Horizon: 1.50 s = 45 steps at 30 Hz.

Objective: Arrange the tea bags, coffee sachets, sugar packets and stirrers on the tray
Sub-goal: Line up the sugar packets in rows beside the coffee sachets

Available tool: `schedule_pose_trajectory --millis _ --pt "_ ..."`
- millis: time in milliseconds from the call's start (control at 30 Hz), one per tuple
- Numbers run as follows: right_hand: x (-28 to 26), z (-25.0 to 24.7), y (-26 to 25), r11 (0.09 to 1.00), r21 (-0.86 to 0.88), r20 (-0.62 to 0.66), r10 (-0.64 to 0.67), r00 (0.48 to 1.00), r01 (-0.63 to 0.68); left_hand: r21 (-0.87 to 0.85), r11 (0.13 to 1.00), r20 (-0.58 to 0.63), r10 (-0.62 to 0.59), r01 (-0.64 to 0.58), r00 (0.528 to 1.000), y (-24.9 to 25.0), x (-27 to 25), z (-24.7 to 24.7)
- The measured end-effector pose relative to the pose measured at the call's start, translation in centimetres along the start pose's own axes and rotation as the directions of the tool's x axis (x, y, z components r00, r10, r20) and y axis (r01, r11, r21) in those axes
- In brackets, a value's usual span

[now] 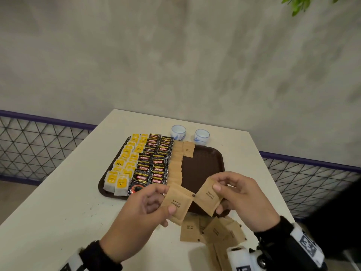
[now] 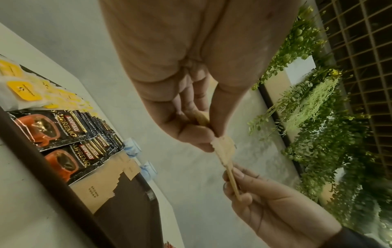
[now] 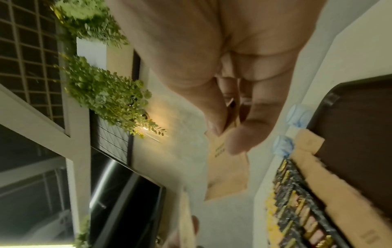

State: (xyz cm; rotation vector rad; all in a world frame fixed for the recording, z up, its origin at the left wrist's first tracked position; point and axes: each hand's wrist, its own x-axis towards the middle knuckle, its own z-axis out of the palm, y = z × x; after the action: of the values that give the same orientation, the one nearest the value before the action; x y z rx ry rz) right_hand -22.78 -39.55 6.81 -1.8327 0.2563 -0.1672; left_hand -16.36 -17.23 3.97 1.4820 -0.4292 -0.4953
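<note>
A dark brown tray [image 1: 203, 167] on the white table holds rows of yellow-tagged tea bags [image 1: 125, 165], black Kopiko coffee sachets [image 1: 154, 163] and a column of brown sugar packets [image 1: 175, 165]. My left hand [image 1: 144, 208] pinches one brown sugar packet [image 1: 176, 205] above the tray's near edge. My right hand [image 1: 240, 196] pinches a second brown sugar packet [image 1: 208, 196] beside it; their corners nearly meet. In the left wrist view the left packet [image 2: 222, 146] shows edge-on. In the right wrist view the right packet [image 3: 227, 167] hangs below the thumb. No stirrers show.
Loose brown sugar packets [image 1: 213, 229] lie on the table near the front right. Two small blue-and-white cups [image 1: 190, 134] stand behind the tray. The tray's right half [image 1: 203, 159] is bare. A mesh railing [image 1: 39, 145] runs beyond the table edges.
</note>
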Motion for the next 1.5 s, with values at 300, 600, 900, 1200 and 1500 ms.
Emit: schedule_pose_trajectory --millis 300,600,900,1200,1500 --pt "-0.3 0.0 -2.3 0.998 -0.020 0.057 -0.057 0.997 0.058 -0.079 0.996 -0.019 0.041 -0.042 0.999 0.4 0.6 -0.2" --pt "1.0 0.3 -2.0 0.996 -0.004 0.026 -0.088 0.996 0.088 -0.134 0.991 -0.067 0.011 -0.020 0.998 0.4 1.7 -0.8" --pt "3.4 0.3 -0.7 0.989 -0.130 0.039 -0.059 0.998 0.063 -0.124 0.990 -0.119 0.046 -0.061 0.992 0.4 3.2 -1.7" --pt "9.4 -0.9 3.9 0.916 0.321 -0.093 0.282 0.955 -0.239 -0.188 0.982 -0.087 -0.032 0.015 0.996 -1.1 5.1 -3.0" --pt "18.5 0.8 7.0 0.807 0.302 -0.143 0.565 0.813 -0.508 -0.211 0.968 -0.078 -0.152 0.133 0.985 -2.5 7.2 -3.6"
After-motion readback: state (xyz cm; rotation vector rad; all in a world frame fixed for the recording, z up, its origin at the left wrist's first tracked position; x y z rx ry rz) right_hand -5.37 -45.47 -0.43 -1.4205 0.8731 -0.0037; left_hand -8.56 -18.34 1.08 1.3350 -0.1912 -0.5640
